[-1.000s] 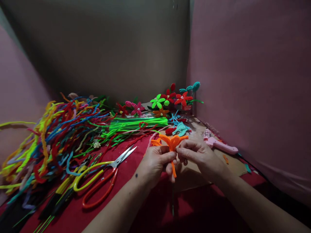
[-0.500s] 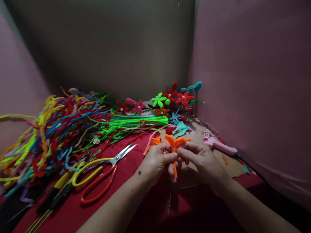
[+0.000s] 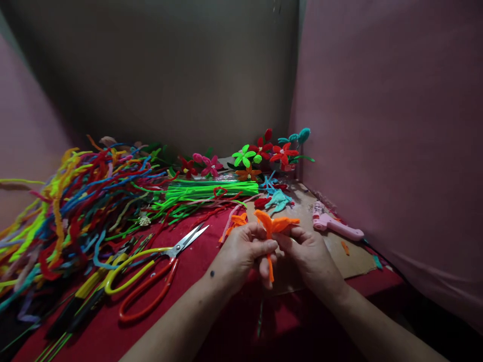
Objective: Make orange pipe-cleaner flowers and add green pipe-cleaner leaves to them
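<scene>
An orange pipe-cleaner flower [image 3: 277, 223] is held in front of me, its petals spread at the top and its stem end hanging below my fingers. My left hand [image 3: 252, 249] pinches it near the base between thumb and fingers. From the other side, my right hand [image 3: 302, 246] is closed on the flower's right-hand petals, and its fingertips are partly hidden. Just behind my left hand lies another orange pipe-cleaner piece [image 3: 237, 221]. A thin dark green stem [image 3: 260, 319] shows below my hands; where its upper end goes is hidden.
Scissors [image 3: 166, 266] with yellow and red handles and pliers [image 3: 86, 296] lie to the left, before a heap of coloured pipe cleaners [image 3: 86, 201]. Green pipe cleaners [image 3: 211, 188] and finished flowers [image 3: 243, 156] are behind. A pink glue gun [image 3: 337, 226] rests on cardboard [image 3: 354, 259] at right.
The view has shifted slightly, so the table items appear a little further left. My right fingers have shifted on the flower's right petals; both hands keep their hold.
</scene>
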### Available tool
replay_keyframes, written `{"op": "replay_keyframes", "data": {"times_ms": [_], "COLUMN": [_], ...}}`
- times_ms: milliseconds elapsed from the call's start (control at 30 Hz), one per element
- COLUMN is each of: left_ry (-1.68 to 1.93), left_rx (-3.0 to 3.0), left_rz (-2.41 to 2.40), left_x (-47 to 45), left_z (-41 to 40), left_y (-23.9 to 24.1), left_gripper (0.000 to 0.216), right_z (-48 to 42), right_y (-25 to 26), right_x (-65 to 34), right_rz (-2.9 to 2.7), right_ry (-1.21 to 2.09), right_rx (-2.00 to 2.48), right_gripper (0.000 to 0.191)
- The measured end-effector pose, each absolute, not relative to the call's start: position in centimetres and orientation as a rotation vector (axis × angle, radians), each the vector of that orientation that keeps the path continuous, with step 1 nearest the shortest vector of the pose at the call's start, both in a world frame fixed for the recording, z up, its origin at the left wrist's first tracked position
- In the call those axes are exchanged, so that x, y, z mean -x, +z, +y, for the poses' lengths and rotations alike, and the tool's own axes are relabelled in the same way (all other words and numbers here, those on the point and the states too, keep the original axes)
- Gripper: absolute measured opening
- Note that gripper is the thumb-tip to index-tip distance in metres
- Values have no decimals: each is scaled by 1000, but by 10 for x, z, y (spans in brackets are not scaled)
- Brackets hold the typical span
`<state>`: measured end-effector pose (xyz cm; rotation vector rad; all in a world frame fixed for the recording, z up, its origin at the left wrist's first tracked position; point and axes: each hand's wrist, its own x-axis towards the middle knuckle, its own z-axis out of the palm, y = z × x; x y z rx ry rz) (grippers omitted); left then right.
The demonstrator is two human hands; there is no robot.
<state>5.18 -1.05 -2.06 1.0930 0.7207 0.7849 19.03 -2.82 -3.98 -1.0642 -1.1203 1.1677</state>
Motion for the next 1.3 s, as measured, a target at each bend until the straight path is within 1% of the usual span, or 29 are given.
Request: {"op": "replay_keyframes", "data": {"times_ms": [133,300,400,467,600,700,833,967,1033,1133,1233,1300], "left_ry": [796,823,857,851,827,785,639,581,670,928,1137,1181], "left_rx": [-1157,-1253,-1155,-1099,-1122,-1157,-1113,-1053,-1057,-1157,-1451,-1717], "left_rz": [769,763,771,772,766,765,715,680,709,791,865,943], "left_x": [-51,-50,-50,-49,-46,-43,-36,-32,-35,-43,-48,-49], "left_z": [-13,-14,-14,-14,-13,-10,-4,-4,-7,-16,-26,-31], "left_y": [-17,-15,-15,-15,-13,-11,-8,-6,-5,-3,-5,-7], "left_gripper": [18,19,20,20,22,24,27,22,20,20,11,7], "right_z": [-31,-29,-28,-28,-30,-33,-37,-40,-40,-39,-39,-38], "right_y": [-39,-44,-49,-51,-52,-49,-45,-45,-44,-41,-36,-32], "right_x": [-186,-181,-180,-179,-176,-169,-158,-154,-153,-153,-152,-151], "right_rz": [-1081,-933,-893,-934,-965,-827,-729,-720,-685,-654,-644,-625], "right_ry": [1100,1227,1312,1306,1290,1307,1365,1401,1395,1377,1354,1351], "right_rx": [1089,911,853,815,715,664,578,516,511,540,521,493], "right_gripper": [23,24,19,16,20,17,14,11,8,8,7,4]}}
